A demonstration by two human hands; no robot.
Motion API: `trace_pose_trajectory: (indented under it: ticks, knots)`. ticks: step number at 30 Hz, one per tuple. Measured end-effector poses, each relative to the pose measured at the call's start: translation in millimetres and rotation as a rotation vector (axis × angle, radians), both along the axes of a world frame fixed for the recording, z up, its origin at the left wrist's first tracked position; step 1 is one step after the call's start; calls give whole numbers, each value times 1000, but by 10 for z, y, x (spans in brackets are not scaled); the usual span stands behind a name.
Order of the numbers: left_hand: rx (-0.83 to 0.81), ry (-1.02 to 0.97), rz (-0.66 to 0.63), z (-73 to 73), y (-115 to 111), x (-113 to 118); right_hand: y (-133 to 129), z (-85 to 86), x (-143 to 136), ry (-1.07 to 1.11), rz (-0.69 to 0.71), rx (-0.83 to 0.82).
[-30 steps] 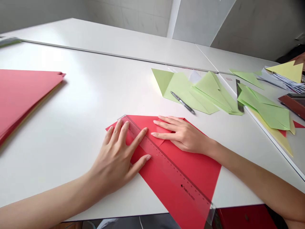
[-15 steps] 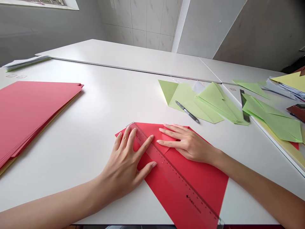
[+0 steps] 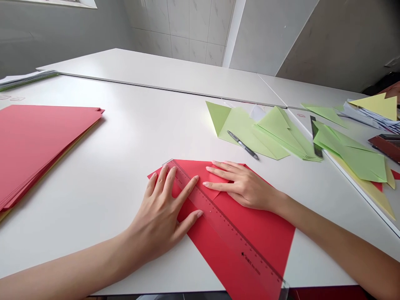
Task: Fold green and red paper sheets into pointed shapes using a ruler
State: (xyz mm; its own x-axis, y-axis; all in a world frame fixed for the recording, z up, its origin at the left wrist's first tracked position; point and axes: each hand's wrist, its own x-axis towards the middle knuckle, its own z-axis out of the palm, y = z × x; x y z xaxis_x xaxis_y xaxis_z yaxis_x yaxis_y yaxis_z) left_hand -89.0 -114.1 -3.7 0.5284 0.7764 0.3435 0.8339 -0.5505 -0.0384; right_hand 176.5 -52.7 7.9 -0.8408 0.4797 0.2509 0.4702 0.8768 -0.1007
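A sheet of red paper (image 3: 265, 233) with folded-over flaps lies on the white table in front of me. Across it, slanting from upper left to lower right, rests a clear plastic ruler (image 3: 229, 229). My left hand (image 3: 165, 208) presses on the ruler's upper end with fingers spread, the thumb and index finger reaching over it. On the paper's upper right part my right hand (image 3: 242, 185) lies flat, fingers stretched out over a folded flap beside the ruler. The fingers of both hands show plainly.
A stack of red paper (image 3: 43, 146) lies at the left. Beyond the hands are folded green papers (image 3: 284, 135) and a pen (image 3: 243, 145). More green paper (image 3: 351, 152), a dark ruler (image 3: 316, 137) and yellow sheets (image 3: 378, 106) are at the right. Papers (image 3: 28, 79) lie at far left.
The whole view has shifted slightly, so the things appear a little further left. My hands, the ruler and the red paper keep their places relative to each other.
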Motion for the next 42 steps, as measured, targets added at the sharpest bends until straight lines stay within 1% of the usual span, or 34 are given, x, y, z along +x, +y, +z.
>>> trace_pose_trajectory:
  ticks: [3,6,8,11,13,17,19,21,26,33,38,42]
  knots:
    - [19,-5,-14,-4,14,2,-35,32,-14,-29,-1,32]
    - [27,-8,-24,-4,29,3,-120,49,-74,-40,-8,31]
    - [29,-9,-28,-8,39,-1,-181,45,-170,-30,-31,24]
    - [37,-27,-46,-28,60,-19,-219,26,-418,-8,-73,29]
    - [40,-51,-57,-53,78,-34,-185,12,-629,-8,-98,28]
    - [43,-110,-63,-104,110,-51,-19,10,-997,-31,-154,14]
    - [23,-124,-46,-113,118,-50,51,20,-1094,-41,-178,5]
    - [2,-116,-30,-111,121,-49,83,26,-1124,-47,-197,24]
    - [43,-83,-54,-103,127,-55,21,-6,-997,-81,-201,137]
    - [89,-28,-55,-52,131,-28,-114,-42,-679,-181,-291,249]
    - [99,-33,-80,-34,128,-25,-146,-49,-413,-220,-325,273]
    - [87,-38,-67,-43,129,-18,-163,-54,-183,-210,-342,273]
